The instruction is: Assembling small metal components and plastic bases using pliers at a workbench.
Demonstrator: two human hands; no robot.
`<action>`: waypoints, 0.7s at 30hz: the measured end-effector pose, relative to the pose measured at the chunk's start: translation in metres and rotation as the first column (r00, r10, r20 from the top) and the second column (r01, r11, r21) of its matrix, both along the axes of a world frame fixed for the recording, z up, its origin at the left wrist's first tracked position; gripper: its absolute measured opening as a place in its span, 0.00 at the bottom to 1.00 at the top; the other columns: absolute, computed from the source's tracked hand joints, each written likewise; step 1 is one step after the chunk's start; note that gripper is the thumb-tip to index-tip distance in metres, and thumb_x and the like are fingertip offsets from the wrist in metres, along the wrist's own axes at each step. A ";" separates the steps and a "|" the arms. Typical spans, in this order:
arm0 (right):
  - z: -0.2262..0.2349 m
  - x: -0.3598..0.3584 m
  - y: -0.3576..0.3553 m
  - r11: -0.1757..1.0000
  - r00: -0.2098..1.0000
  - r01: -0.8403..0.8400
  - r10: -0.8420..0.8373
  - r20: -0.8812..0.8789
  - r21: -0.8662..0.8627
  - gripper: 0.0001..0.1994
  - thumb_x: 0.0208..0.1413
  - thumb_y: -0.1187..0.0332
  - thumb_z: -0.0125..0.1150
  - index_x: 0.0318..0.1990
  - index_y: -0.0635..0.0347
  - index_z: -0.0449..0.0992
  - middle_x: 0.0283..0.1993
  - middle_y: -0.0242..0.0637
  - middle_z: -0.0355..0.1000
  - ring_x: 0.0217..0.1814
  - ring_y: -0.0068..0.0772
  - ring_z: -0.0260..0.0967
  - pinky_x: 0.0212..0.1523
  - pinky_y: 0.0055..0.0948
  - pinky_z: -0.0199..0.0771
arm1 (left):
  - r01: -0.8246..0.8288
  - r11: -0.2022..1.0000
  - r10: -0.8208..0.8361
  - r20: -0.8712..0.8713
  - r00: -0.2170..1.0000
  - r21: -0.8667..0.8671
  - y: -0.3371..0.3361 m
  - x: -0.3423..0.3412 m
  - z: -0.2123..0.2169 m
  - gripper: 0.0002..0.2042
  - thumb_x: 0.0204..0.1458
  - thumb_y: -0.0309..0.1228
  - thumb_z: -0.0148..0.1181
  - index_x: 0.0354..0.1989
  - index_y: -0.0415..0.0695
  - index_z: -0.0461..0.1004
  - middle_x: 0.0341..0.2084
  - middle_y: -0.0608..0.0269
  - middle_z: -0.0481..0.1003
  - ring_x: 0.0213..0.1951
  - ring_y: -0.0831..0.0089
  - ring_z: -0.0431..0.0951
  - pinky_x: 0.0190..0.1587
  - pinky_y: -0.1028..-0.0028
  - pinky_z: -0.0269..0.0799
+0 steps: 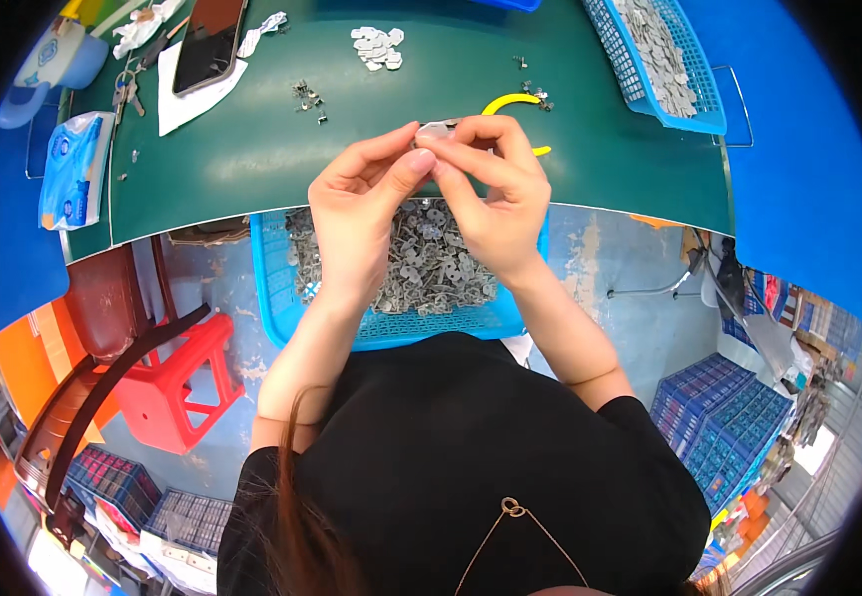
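Observation:
Above the near edge of the green table (232, 149), my left hand (357, 199) and my right hand (505, 194) meet at their fingertips. Pinched between them is a small flat light-grey piece (436, 130); the fingers cover part of it. Just behind my right hand lies a tool with curved yellow handles (510, 101), probably pliers, its middle hidden by that hand. Below my wrists, a light-blue basket (270, 288) holds many small grey metal parts (431, 263).
Flat whitish pieces (378, 48) lie piled at the table's back. Small metal clips (308, 97) are scattered left of centre. A blue basket (714, 117) of flat grey pieces stands at the right. At left are a phone (208, 50), keys (128, 89) and a tissue pack (75, 174).

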State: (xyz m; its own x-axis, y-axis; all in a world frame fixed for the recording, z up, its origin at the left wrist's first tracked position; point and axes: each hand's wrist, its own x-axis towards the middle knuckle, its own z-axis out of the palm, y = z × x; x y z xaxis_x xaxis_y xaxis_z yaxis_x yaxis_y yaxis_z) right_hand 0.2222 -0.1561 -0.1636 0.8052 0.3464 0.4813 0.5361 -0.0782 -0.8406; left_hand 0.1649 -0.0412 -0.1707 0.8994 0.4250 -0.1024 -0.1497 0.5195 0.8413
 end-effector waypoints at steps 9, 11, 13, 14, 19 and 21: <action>0.006 0.112 -0.031 0.811 0.955 0.288 -0.206 0.213 -0.510 0.09 0.47 0.69 0.65 0.37 0.62 0.80 0.35 0.40 0.76 0.36 0.28 0.73 0.41 0.22 0.72 | -0.035 0.999 0.035 -0.053 0.998 0.001 0.007 0.004 -0.001 0.11 0.50 0.22 0.62 0.42 0.33 0.74 0.33 0.54 0.78 0.36 0.72 0.79 0.42 0.76 0.77; -0.008 0.136 -0.034 0.747 0.952 0.304 -0.207 0.227 -0.591 0.09 0.48 0.69 0.64 0.37 0.61 0.80 0.35 0.40 0.76 0.36 0.30 0.74 0.40 0.24 0.72 | -0.005 1.000 0.005 -0.023 1.000 0.017 0.005 0.003 0.001 0.11 0.51 0.23 0.62 0.42 0.33 0.74 0.33 0.54 0.78 0.36 0.72 0.79 0.41 0.76 0.77; -0.009 0.145 -0.033 0.680 0.952 0.304 -0.190 0.240 -0.667 0.09 0.49 0.68 0.63 0.37 0.61 0.80 0.34 0.40 0.76 0.35 0.32 0.74 0.39 0.25 0.73 | -0.013 1.000 0.013 -0.024 1.000 0.025 0.005 0.001 -0.001 0.11 0.51 0.23 0.62 0.42 0.33 0.74 0.33 0.54 0.78 0.36 0.72 0.79 0.42 0.76 0.77; -0.008 0.148 -0.033 0.689 0.963 0.269 -0.199 0.181 -0.673 0.09 0.50 0.68 0.62 0.38 0.60 0.80 0.34 0.40 0.76 0.35 0.33 0.74 0.39 0.27 0.72 | -0.012 0.999 0.013 -0.028 1.000 0.035 0.005 0.001 -0.001 0.11 0.51 0.23 0.62 0.42 0.33 0.74 0.33 0.54 0.78 0.36 0.72 0.79 0.42 0.76 0.77; -0.005 0.149 -0.034 0.747 0.954 0.289 -0.173 0.244 -0.599 0.10 0.52 0.69 0.60 0.40 0.60 0.80 0.33 0.37 0.76 0.33 0.29 0.72 0.36 0.25 0.70 | -0.046 0.998 0.047 -0.040 0.998 0.032 0.012 -0.004 -0.002 0.12 0.50 0.22 0.62 0.43 0.34 0.74 0.33 0.55 0.78 0.36 0.73 0.79 0.42 0.76 0.76; 0.010 0.134 -0.035 0.882 0.976 0.145 -0.201 -0.079 -0.448 0.09 0.55 0.69 0.59 0.40 0.60 0.80 0.31 0.32 0.75 0.30 0.21 0.68 0.34 0.20 0.67 | -0.059 0.998 0.060 -0.042 0.997 0.031 0.012 -0.003 -0.002 0.12 0.50 0.22 0.62 0.44 0.34 0.74 0.33 0.55 0.78 0.36 0.73 0.79 0.42 0.76 0.76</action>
